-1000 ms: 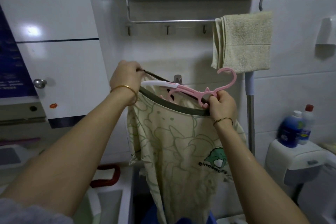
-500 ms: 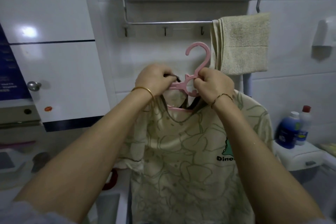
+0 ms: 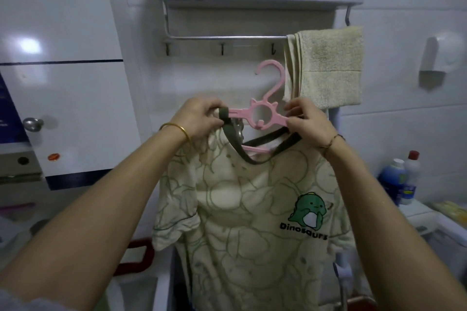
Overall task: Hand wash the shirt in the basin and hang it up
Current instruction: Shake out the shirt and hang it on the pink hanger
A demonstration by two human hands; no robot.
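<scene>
Forearms bare, gold bangle (image 3: 177, 129) at the left hand (image 3: 199, 118), thin dark cord bracelet (image 3: 331, 141) at the right hand (image 3: 308, 121), grey sleeve (image 3: 15, 303) low left.

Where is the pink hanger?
Head view, centre: the hanger sits in the shirt collar, held by left hand and right hand, hook just left of the towel.

My count off the feed: one shirt (image 3: 240, 209), one pink hanger (image 3: 262, 116), one towel (image 3: 328, 65), three wall hooks (image 3: 222, 48), two bottles (image 3: 393, 179), a left hand (image 3: 199, 118) and right hand (image 3: 308, 124), two bracelets (image 3: 177, 127).
</scene>
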